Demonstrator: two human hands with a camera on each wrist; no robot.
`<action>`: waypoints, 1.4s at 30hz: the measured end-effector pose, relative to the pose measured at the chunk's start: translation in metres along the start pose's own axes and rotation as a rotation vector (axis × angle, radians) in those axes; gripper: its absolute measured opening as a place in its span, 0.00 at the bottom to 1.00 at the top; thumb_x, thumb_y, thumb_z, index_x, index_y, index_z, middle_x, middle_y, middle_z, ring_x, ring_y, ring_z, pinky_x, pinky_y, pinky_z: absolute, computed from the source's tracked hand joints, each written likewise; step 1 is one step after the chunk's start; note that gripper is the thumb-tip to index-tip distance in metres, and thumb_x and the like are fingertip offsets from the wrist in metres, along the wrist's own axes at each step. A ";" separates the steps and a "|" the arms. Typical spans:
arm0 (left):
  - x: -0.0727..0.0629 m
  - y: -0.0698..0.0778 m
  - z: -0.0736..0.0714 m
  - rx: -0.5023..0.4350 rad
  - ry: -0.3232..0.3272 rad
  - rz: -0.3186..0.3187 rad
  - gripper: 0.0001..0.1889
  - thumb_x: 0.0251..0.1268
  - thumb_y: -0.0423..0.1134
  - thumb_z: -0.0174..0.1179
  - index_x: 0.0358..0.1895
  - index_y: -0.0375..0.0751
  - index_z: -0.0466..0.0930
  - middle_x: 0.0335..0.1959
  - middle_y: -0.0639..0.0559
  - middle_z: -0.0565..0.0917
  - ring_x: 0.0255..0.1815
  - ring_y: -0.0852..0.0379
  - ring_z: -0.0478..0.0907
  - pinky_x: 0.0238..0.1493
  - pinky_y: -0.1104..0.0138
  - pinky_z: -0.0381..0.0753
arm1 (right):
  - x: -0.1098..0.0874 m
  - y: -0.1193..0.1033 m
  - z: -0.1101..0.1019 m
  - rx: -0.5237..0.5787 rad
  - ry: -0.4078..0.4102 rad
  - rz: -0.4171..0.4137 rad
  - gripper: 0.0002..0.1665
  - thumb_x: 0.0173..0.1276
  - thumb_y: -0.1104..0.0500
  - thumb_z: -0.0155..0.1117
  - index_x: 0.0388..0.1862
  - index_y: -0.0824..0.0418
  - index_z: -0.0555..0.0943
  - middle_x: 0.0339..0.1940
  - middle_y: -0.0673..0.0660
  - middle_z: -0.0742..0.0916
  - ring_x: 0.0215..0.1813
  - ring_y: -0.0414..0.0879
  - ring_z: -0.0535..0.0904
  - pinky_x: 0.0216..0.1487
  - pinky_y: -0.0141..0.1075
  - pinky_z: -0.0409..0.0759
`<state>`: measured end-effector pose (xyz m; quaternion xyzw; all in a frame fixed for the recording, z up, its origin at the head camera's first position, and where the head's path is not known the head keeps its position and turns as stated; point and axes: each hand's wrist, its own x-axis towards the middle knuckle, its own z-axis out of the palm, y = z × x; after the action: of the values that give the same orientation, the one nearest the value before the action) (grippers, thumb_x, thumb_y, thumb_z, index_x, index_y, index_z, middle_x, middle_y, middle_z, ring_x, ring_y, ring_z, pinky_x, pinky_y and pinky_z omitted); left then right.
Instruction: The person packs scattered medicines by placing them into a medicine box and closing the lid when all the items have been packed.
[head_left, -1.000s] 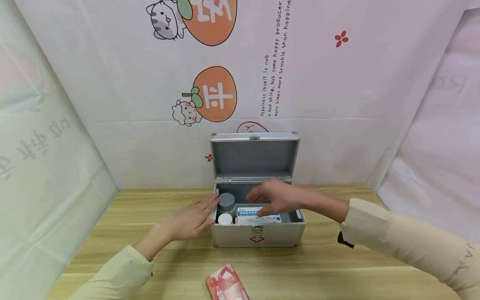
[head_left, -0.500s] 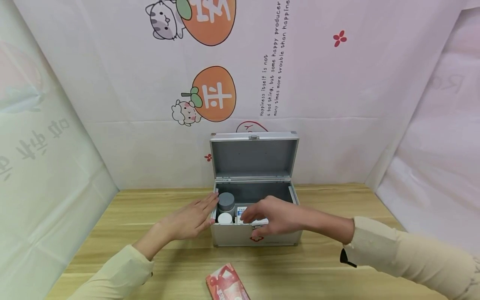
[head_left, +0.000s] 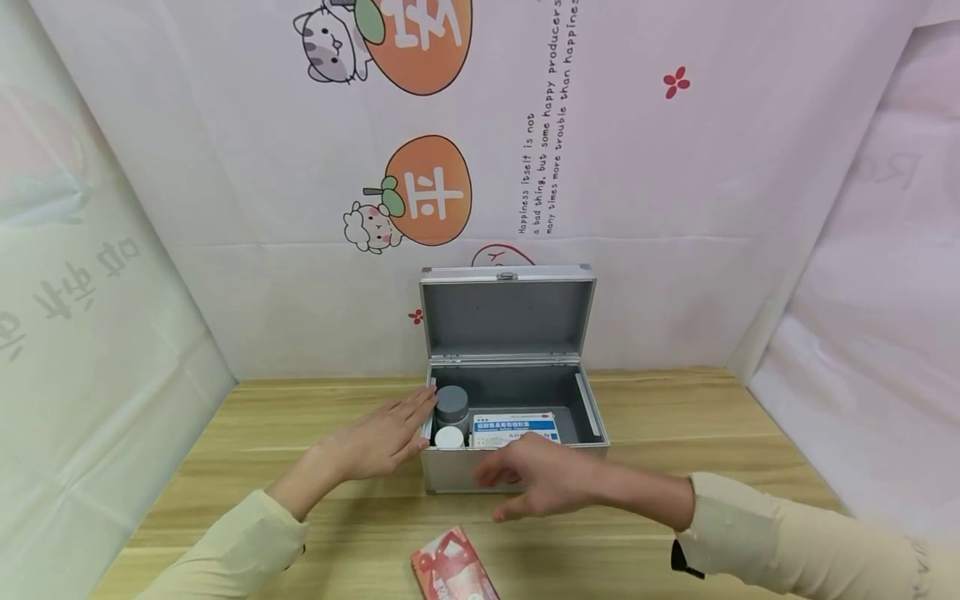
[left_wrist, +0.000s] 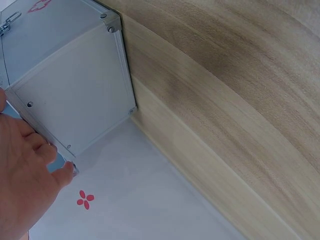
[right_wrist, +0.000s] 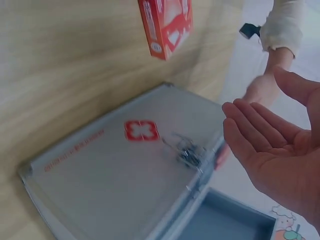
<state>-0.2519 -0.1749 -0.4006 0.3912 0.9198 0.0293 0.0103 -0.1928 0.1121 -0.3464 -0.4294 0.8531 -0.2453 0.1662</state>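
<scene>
A silver metal case (head_left: pixel 442 473) with a red cross emblem stands with its lid raised. My left hand (head_left: pixel 382 439) rests along its left rim with the fingers extended; the left wrist view shows those fingers (left_wrist: pixel 37 142) on the case's edge. Inside are a grey-capped bottle (head_left: pixel 452 403), a white-capped bottle (head_left: pixel 449 437) and a white-and-blue medicine box (head_left: pixel 513 427). My right hand (head_left: pixel 543 477) hovers before the case front, fingers loosely bent and holding nothing. A red carton (head_left: pixel 453 567) lies nearer me on the table; the right wrist view shows its end (right_wrist: pixel 167 30).
The wood-grain table (head_left: pixel 345 533) reaches back to a white printed cloth (head_left: pixel 637 292) hung behind the case. More cloth (head_left: pixel 97 333) hangs at the left and right sides. The raised lid (head_left: pixel 508 317) stands close to the back cloth.
My right hand has moved out from over the case's interior, toward me and down past its front. The medicine box shows more fully again. My left hand has stayed on the rim.
</scene>
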 end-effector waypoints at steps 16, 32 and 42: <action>0.000 -0.001 0.001 -0.004 -0.001 -0.003 0.34 0.82 0.51 0.39 0.78 0.31 0.50 0.81 0.37 0.50 0.83 0.43 0.48 0.78 0.47 0.58 | 0.003 0.012 0.041 0.025 -0.025 0.029 0.30 0.56 0.56 0.79 0.57 0.62 0.82 0.53 0.54 0.89 0.53 0.38 0.85 0.53 0.27 0.82; 0.001 -0.001 0.000 0.015 0.001 0.002 0.34 0.82 0.52 0.38 0.79 0.31 0.49 0.81 0.37 0.50 0.83 0.43 0.48 0.78 0.47 0.58 | 0.015 0.016 0.080 -0.099 -0.040 0.093 0.42 0.50 0.47 0.83 0.63 0.60 0.78 0.59 0.50 0.86 0.59 0.38 0.81 0.58 0.32 0.81; -0.001 -0.002 0.001 0.022 -0.012 -0.014 0.35 0.82 0.54 0.36 0.79 0.33 0.47 0.82 0.39 0.48 0.83 0.46 0.46 0.78 0.48 0.58 | 0.023 0.021 0.096 -0.162 -0.058 0.066 0.45 0.47 0.50 0.85 0.64 0.57 0.75 0.53 0.44 0.83 0.45 0.29 0.74 0.51 0.25 0.81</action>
<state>-0.2525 -0.1766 -0.4018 0.3848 0.9228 0.0168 0.0118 -0.1718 0.0775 -0.4392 -0.4200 0.8787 -0.1572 0.1636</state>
